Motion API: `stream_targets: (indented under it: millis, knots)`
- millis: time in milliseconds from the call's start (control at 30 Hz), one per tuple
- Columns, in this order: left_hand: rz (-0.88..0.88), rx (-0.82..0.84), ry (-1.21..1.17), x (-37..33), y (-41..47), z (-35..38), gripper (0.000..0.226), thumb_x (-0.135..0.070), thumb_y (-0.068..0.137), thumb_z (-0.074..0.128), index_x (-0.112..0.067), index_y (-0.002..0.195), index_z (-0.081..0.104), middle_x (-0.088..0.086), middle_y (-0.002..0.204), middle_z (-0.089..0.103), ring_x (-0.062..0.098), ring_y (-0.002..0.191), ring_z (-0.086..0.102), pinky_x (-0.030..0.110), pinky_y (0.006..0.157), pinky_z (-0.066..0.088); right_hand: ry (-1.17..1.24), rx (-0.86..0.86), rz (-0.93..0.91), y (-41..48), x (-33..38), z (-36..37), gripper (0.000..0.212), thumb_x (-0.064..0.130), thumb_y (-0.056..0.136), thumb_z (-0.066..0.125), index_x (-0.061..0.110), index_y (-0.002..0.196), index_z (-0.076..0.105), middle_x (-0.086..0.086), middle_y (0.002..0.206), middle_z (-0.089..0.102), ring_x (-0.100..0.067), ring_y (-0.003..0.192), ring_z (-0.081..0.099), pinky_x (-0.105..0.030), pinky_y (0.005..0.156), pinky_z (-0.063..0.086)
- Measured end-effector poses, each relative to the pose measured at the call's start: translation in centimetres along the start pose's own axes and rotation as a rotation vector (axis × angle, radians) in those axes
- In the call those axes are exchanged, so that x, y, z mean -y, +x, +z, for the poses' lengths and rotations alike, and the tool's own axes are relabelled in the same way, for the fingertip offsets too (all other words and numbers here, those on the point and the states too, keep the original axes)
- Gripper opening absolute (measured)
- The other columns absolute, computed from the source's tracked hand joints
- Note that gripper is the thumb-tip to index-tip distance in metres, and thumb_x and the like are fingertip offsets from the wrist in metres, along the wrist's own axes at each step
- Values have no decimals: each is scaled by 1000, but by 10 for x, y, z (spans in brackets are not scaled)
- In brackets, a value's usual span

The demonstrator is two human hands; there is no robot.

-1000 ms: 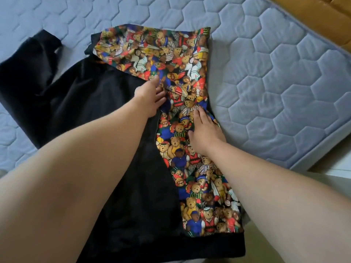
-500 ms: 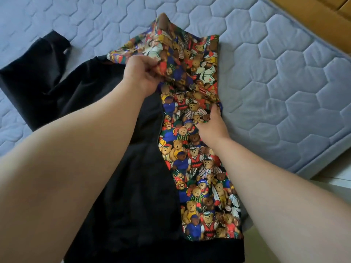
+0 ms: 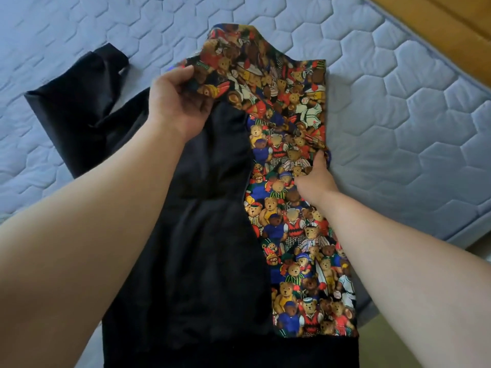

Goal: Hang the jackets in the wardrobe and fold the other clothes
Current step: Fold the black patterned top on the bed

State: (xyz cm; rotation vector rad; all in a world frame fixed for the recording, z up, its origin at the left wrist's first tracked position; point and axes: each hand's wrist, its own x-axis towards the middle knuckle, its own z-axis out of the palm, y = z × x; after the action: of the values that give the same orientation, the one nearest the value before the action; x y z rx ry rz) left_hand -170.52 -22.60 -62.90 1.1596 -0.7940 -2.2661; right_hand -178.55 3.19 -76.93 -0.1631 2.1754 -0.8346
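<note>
A black garment [image 3: 207,248] lies spread on a quilted blue-grey mattress [image 3: 398,128], its near end hanging past the mattress edge and cut off by the bottom of the frame. A strip of teddy-bear print fabric [image 3: 292,235] runs along its right side from near to far. Whether this is a panel of the same garment or a separate piece laid on top cannot be told.

The left hand [image 3: 180,102] grips the far left corner of the print fabric, fingers [image 3: 202,107] curled round the edge and raising it off the black cloth. The raised part is bunched and blurred, so its shape is hard to read.

The right hand [image 3: 314,181] holds the right edge of the print about midway along. Its thumb [image 3: 320,162] lies on top and the other digits are hidden beneath the fabric, so it seems to be a pinch.

A black sleeve [image 3: 79,110] lies crumpled to the far left on the mattress. Both forearms cover much of the near scene. A wooden surface [image 3: 438,17] shows at the far right corner, mostly cut off.
</note>
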Motion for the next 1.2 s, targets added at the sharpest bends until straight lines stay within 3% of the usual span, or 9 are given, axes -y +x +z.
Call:
stream_targets:
  millis: [167,367,500,633,733,867,1000,1133,1200]
  knots:
    - [72,-63,-97,-5,-11,-31,18,-24,97,56,-16,105,70,6,112,76,26,105,73,37,98,53,-261,69,-33,-4,5,7,100,14,90,58,32,161,-9,5,169,-14,-27,155,15,-39,120,27]
    - [54,-739,435,43,-26,-113,22,-36,91,74,-20,98,61,6,104,72,23,77,74,42,72,64,-426,86,-26,-1,8,13,89,21,89,55,21,162,4,3,170,-6,-32,151,24,-43,118,31]
    - [-250,-687,322,69,-33,-156,29,-14,99,60,-15,127,57,1,108,71,21,84,70,37,75,56,-477,106,29,-1,9,19,89,27,89,51,21,162,0,4,170,-9,-36,151,24,-52,121,28]
    - [-149,-686,114,56,-23,-159,40,-31,89,75,-21,127,63,3,114,71,22,97,70,38,79,59,-510,117,45,2,8,23,89,29,91,50,20,162,-3,4,169,-14,-38,151,23,-53,121,26]
    - [-145,-712,-35,37,-19,-163,37,-43,89,74,-19,116,69,5,100,78,27,86,77,44,82,62,-528,131,55,4,9,22,90,28,92,51,19,162,-6,4,169,-15,-38,152,20,-51,122,26]
    - [-137,-507,-105,12,-15,-170,28,-10,99,53,-2,123,66,20,112,74,37,99,74,52,91,57,-578,141,64,6,13,21,88,25,93,50,15,162,-5,0,169,-14,-36,152,20,-45,122,27]
    - [-95,-354,-195,-9,-10,-172,32,-10,102,47,5,127,61,26,119,70,40,107,71,54,96,54,-647,130,99,7,18,26,83,26,94,48,14,162,2,-4,169,-8,-39,150,25,-49,119,33]
    - [-110,-694,466,1,-4,-182,44,-25,106,45,-4,145,49,17,144,57,30,129,58,37,98,54,-701,126,130,7,28,32,84,36,94,51,15,161,4,-9,169,-2,-42,149,24,-55,118,33]
    - [-106,-718,491,13,-9,-184,47,-27,101,52,-7,143,51,13,144,57,30,129,58,40,103,53,-740,122,133,6,31,34,84,38,95,51,15,161,5,-12,168,2,-42,149,25,-56,117,33]
